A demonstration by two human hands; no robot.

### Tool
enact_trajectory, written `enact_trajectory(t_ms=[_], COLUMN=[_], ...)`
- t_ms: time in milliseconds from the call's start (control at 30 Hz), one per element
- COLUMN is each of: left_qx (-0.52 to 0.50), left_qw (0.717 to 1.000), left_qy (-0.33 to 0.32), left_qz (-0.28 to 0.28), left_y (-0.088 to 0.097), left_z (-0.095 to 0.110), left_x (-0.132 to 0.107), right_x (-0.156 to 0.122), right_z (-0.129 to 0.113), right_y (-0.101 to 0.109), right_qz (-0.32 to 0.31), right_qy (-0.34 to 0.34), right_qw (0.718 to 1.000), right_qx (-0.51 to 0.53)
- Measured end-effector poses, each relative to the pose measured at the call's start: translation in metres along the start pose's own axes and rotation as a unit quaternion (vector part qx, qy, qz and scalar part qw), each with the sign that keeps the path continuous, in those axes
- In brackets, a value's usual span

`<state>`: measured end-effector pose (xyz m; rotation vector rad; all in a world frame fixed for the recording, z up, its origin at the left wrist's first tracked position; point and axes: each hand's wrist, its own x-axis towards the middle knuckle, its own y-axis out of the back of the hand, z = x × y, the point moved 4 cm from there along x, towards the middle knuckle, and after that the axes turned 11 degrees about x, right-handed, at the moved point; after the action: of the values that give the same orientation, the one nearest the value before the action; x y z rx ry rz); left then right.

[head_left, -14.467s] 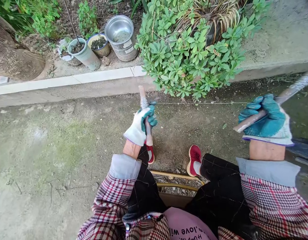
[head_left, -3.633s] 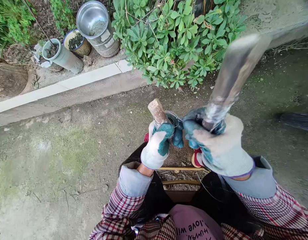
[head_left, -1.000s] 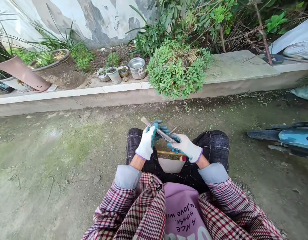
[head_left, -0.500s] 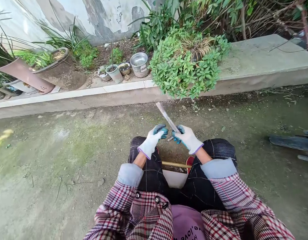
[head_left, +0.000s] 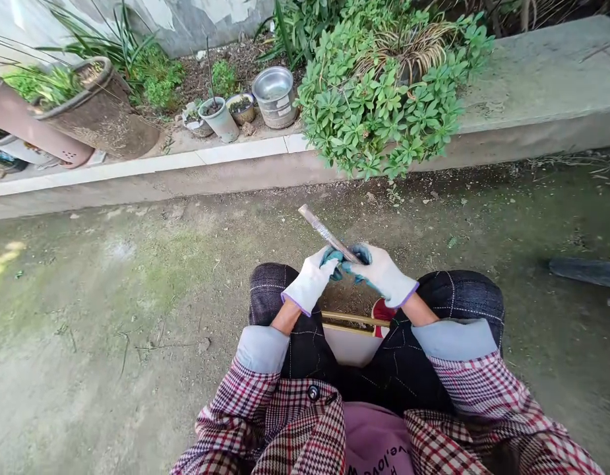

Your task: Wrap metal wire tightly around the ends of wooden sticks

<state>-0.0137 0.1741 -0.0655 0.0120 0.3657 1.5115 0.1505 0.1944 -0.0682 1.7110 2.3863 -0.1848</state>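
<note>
Since half a second ago the left hand [head_left: 309,285] has slid over to the stick [head_left: 323,231]. It sat a little apart before, and now its fingertips pinch the near end. The right hand [head_left: 386,276] is closed around that same end from the other side, so both hands meet above the knees [head_left: 268,290]. The step looks like getting a two-hand hold on the stick. Any next move calls for a firm, steady grip. The stick's long line runs from the hands up and to the left, and its free tip points toward the kerb [head_left: 136,173], away from the body. It may be wound with thin thread, but that is too small to tell.
</note>
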Motion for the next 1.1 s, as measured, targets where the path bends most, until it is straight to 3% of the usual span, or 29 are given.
enact_trajectory(t_ms=[133, 333, 467, 600, 767, 900, 1100], left_qx=[0.015, -0.118, -0.114, -0.112, -0.168, -0.170, -0.147], left_qw=[1.000, 0.992, 0.992, 0.992, 0.985, 0.983, 0.981], left_qy=[-0.001, 0.022, 0.049, 0.052, 0.036, 0.065, 0.103], left_qz=[-0.028, -0.032, -0.026, -0.010, -0.024, -0.004, -0.067], left_y=[0.005, 0.021, 0.027, 0.024, -0.001, -0.018, -0.009], left_z=[0.006, 0.028, 0.026, 0.018, 0.011, 0.002, -0.001], left_x=[-0.009, -0.015, -0.014, -0.004, 0.017, 0.026, 0.014], right_x=[0.001, 0.014, 0.022, 0.022, 0.016, 0.014, 0.014], right_z=[-0.009, -0.026, -0.029, -0.027, -0.035, -0.035, -0.028], right_y=[0.010, 0.058, 0.077, 0.069, 0.043, 0.030, 0.036], right_qz=[0.017, 0.076, 0.073, 0.040, -0.011, -0.020, -0.004], right_qy=[-0.033, 0.019, 0.001, -0.004, 0.090, 0.099, 0.079], right_qw=[0.997, 0.997, 0.997, 0.999, 0.982, 0.952, 0.916], right_qx=[0.066, 0.018, -0.012, -0.016, -0.168, -0.288, -0.392])
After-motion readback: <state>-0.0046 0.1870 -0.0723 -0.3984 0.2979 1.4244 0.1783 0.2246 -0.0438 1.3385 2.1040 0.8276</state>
